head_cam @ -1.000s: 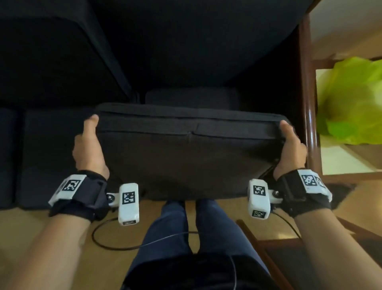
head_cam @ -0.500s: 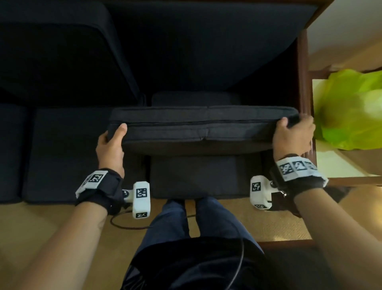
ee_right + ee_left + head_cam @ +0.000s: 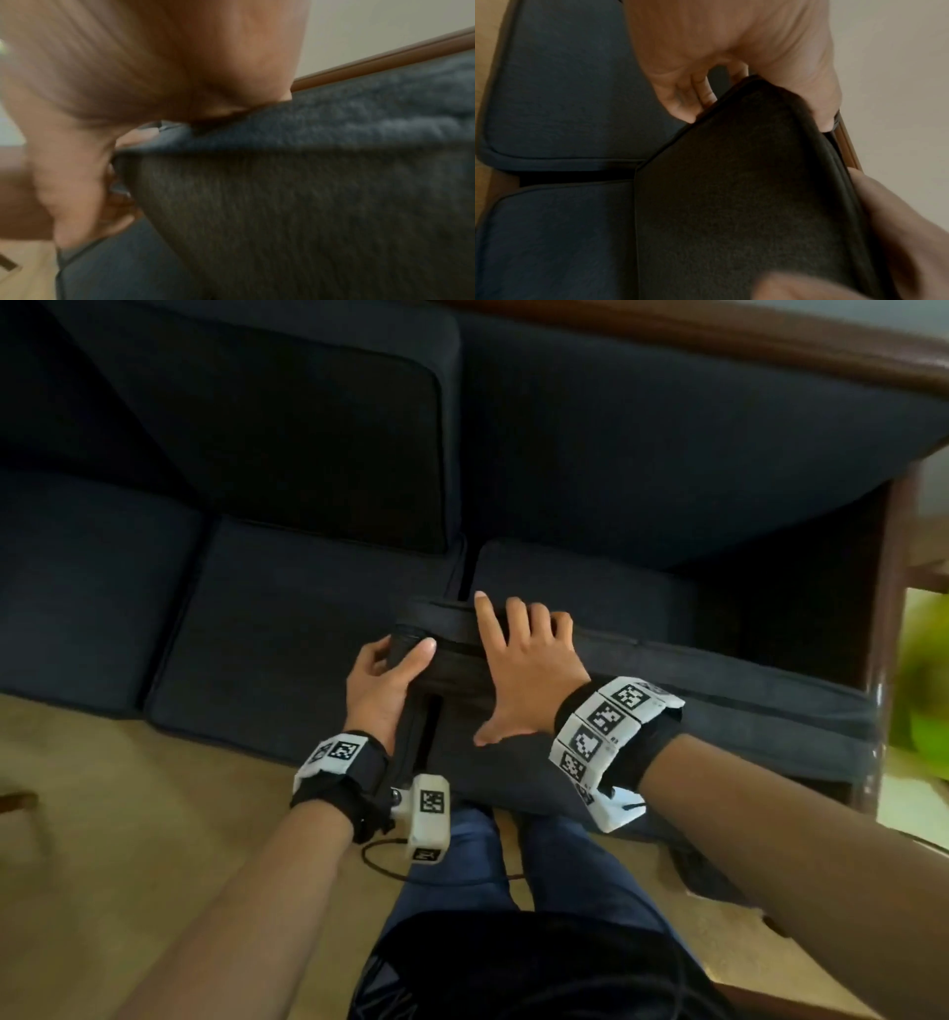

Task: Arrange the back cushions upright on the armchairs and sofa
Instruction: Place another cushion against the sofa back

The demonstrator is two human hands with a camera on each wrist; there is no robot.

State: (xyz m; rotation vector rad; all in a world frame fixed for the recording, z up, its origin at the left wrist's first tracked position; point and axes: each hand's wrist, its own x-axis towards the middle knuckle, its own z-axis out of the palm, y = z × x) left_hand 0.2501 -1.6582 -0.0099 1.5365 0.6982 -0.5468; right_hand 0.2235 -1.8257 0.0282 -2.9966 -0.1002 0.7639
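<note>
Centre of the frame, on the sofa seat: a dark back cushion (image 3: pixel 719 711) stands on its long edge, running from mid-frame to the wooden arm post (image 3: pixel 880 629) at right.
Left hand (image 3: pixel 382 680): fingers and thumb wrapped round the cushion's left end, gripping it.
Right hand (image 3: pixel 524 670): fingers straight, palm flat over the cushion's top edge, pressing rather than clasping.
Change: half a second ago the hands held opposite ends; the right hand has now crossed to just beside the left, and the view has swung leftward.
Already upright: another back cushion (image 3: pixel 287 444), upper left of frame.
Reading: this cushion looks stood up but not yet leaning on the sofa back (image 3: pixel 667 454); a push rearward probably remains.
</note>
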